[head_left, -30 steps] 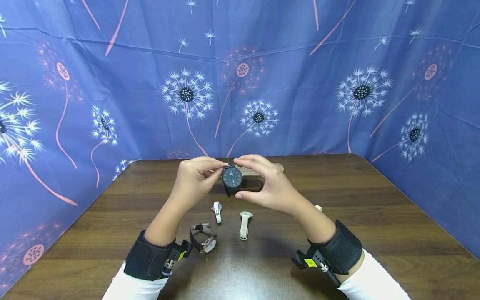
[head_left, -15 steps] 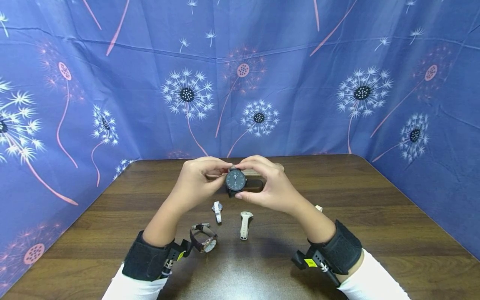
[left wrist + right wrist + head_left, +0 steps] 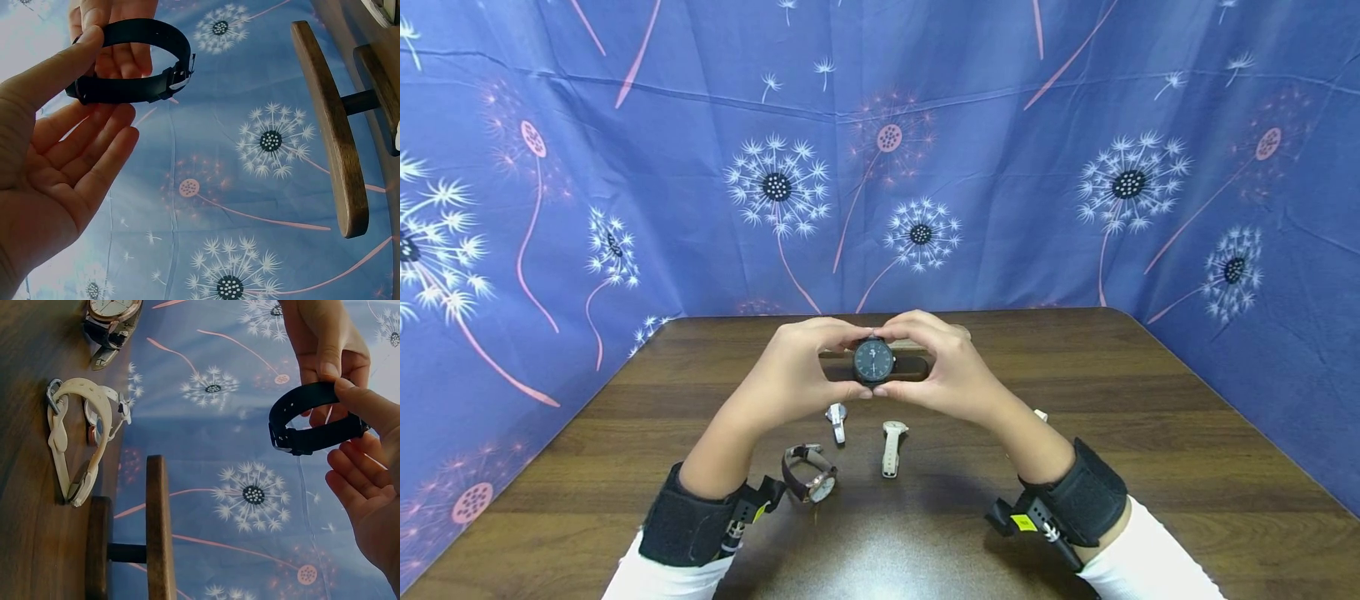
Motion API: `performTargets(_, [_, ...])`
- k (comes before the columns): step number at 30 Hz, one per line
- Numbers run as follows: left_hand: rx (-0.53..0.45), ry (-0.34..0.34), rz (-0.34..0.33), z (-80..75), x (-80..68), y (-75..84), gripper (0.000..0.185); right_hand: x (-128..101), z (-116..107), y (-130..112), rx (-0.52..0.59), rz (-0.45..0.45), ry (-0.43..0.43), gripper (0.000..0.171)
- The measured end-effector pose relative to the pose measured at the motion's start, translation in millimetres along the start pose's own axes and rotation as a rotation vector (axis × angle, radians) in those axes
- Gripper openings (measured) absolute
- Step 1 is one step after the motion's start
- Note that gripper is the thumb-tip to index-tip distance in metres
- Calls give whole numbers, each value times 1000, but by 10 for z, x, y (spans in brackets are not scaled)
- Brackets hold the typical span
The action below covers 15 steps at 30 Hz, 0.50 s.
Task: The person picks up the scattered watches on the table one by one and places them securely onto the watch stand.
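Observation:
A black watch [image 3: 874,361] with a dark dial and its strap buckled into a loop [image 3: 134,62] is held up above the table, dial towards me. My left hand [image 3: 841,367] pinches its left side, thumb on the strap [image 3: 312,422] and fingers behind. My right hand [image 3: 904,368] pinches the right side the same way. Just behind the hands stands a wooden T-shaped stand [image 3: 919,369], whose crossbar [image 3: 331,125] is bare.
Three more watches lie on the brown table [image 3: 1150,467] below the hands: a small white one [image 3: 837,419], a cream one [image 3: 891,446] and a brown-strapped one [image 3: 811,477]. A small pale object [image 3: 1040,414] lies by my right forearm. Blue dandelion-print cloth walls the table in.
The left hand has closed in on the watch, so both hands now pinch it. The watch has shifted slightly right and down and faces me more squarely.

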<state>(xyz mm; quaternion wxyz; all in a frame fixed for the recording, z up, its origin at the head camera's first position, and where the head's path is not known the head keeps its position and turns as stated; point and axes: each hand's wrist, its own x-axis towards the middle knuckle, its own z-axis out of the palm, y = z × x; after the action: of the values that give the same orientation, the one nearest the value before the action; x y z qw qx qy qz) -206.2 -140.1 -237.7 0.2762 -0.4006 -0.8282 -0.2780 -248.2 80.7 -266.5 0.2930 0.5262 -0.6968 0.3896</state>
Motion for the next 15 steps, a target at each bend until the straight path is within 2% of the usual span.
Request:
performTargets(9, [18, 17, 50, 11, 16, 3, 53, 14, -25, 4, 12, 1, 1, 60])
performTargets(15, [3, 6, -8, 1, -17, -7, 53, -5, -55, 0, -16, 12, -19, 63])
